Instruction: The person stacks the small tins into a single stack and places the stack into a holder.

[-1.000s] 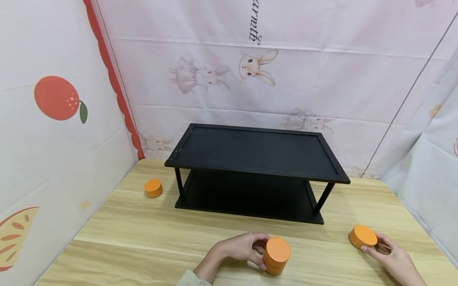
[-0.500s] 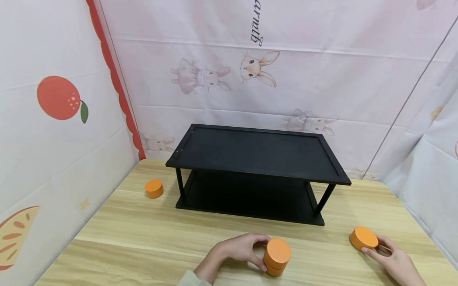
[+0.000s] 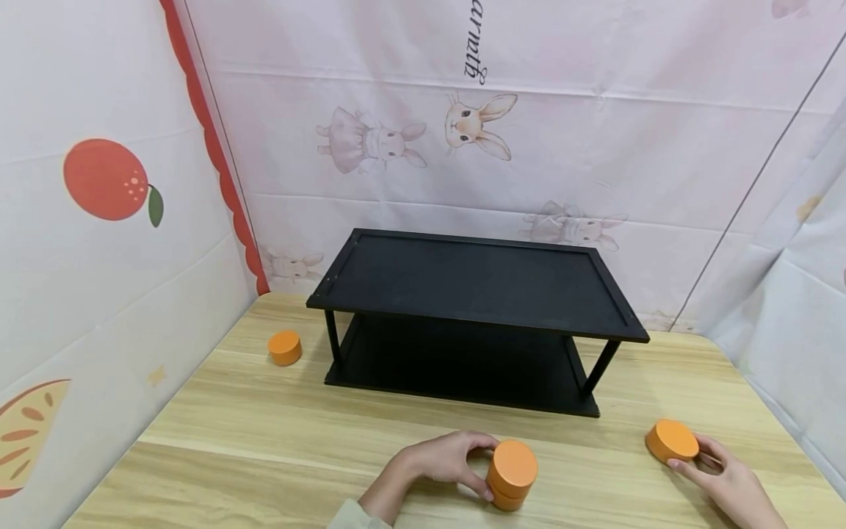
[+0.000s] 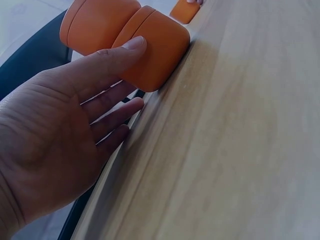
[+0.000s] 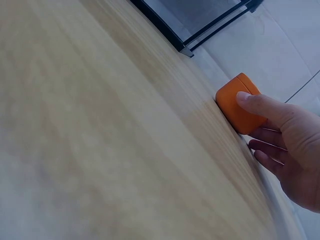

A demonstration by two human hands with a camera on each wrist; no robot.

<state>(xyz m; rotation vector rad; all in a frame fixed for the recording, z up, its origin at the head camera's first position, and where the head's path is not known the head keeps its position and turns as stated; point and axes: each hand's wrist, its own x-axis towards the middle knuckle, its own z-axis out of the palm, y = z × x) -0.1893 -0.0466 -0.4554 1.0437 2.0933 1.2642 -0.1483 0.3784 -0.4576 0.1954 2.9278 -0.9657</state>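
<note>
Two lidded orange round tins stand stacked near the table's front edge. My left hand [image 3: 449, 459] grips the lower tin [image 4: 162, 52] from the left, its thumb on the near side, while the other fingertips are partly hidden behind. The upper tin [image 3: 515, 464] rests on top of it. Over at the right, my right hand [image 3: 734, 477] pinches a single orange tin [image 3: 672, 439] between thumb and fingers, down at the tabletop. The right wrist view shows the thumb pressed on that tin's side [image 5: 237, 107] and the other fingers behind it.
A black two-tier shelf [image 3: 476, 283] stands at the back middle of the wooden table [image 3: 277, 433]. Another orange tin [image 3: 285, 347] sits left of the shelf. Printed cloth walls [image 3: 396, 73] enclose the back and sides.
The view shifts very slightly. Both hands keep their hold on the tins, and nothing else visibly moves.
</note>
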